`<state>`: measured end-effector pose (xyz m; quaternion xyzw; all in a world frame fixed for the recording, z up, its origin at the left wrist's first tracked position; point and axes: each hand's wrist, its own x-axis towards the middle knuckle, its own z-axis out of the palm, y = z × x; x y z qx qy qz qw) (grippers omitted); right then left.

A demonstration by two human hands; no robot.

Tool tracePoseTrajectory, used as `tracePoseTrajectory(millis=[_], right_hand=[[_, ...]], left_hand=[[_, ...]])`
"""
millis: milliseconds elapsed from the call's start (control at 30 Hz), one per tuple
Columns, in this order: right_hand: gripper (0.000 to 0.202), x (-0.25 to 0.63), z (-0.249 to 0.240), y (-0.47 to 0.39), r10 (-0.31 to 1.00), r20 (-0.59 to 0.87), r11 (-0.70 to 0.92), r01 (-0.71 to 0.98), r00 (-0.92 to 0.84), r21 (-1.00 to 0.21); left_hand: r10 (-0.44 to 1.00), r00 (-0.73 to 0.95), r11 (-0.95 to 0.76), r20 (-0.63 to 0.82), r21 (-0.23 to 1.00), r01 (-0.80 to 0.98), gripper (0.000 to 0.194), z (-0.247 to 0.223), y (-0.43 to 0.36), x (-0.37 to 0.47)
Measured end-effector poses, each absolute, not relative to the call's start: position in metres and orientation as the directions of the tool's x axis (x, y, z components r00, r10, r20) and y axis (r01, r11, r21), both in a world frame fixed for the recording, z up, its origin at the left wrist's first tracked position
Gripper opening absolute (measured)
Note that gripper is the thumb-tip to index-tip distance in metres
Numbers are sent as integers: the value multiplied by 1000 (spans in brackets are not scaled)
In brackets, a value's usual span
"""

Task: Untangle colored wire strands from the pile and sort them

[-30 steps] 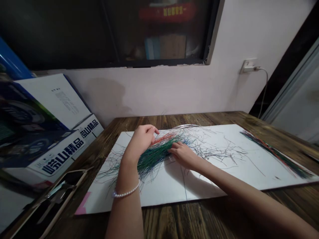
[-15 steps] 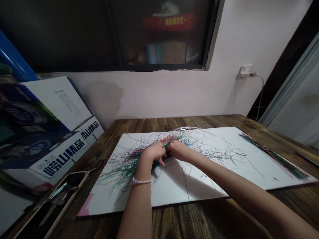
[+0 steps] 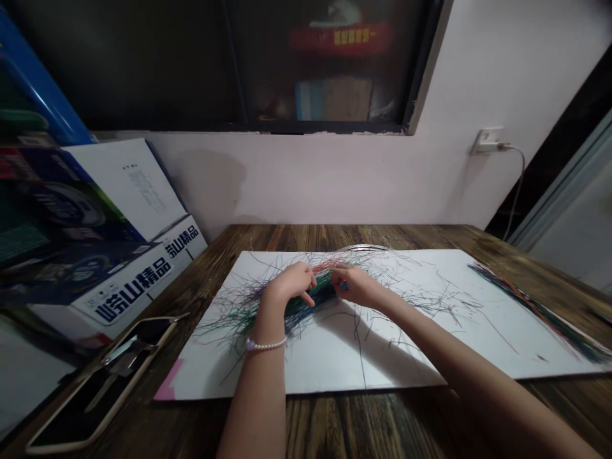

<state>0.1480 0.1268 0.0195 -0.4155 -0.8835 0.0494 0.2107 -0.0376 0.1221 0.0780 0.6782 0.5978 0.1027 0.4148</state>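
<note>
A loose, tangled heap of thin coloured wires [image 3: 248,312], green, blue, red and dark, spreads over a white board [image 3: 325,366]. My left hand [image 3: 294,284] rests on the heap with its fingers bent and the thumb held a little apart; whether it grips any wires is hidden. Just to its right, my right hand [image 3: 354,285] is closed in a pinch on some wires, and a bit of blue shows at its fingertips. A neater bundle of wires [image 3: 535,306] lies along the board's right side.
Cardboard boxes [image 3: 129,287] stand at the left beside a tray [image 3: 100,389] with metal tools in it. Behind the heap, the rim of a round clear object [image 3: 366,247] shows. A wall with a plugged-in charger [image 3: 492,146] rises behind the wooden table [image 3: 335,421].
My right hand has moved slightly right, away from my left hand, widening the gap between them. More green and blue wires show there. The whole view has shifted a little.
</note>
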Motion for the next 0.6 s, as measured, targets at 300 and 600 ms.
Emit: tracePoseTrajectory(millis=[300,600], right_hand=[[12,161,24,119,725,518,686,541,-454,-485],[8,169,27,106,776,541,630,354,-324,-692]], left_hand=[[901,262,52,-347,684,728,26,73,127,-39],[915,271,8,-298,686,727,27,75,125,-34]])
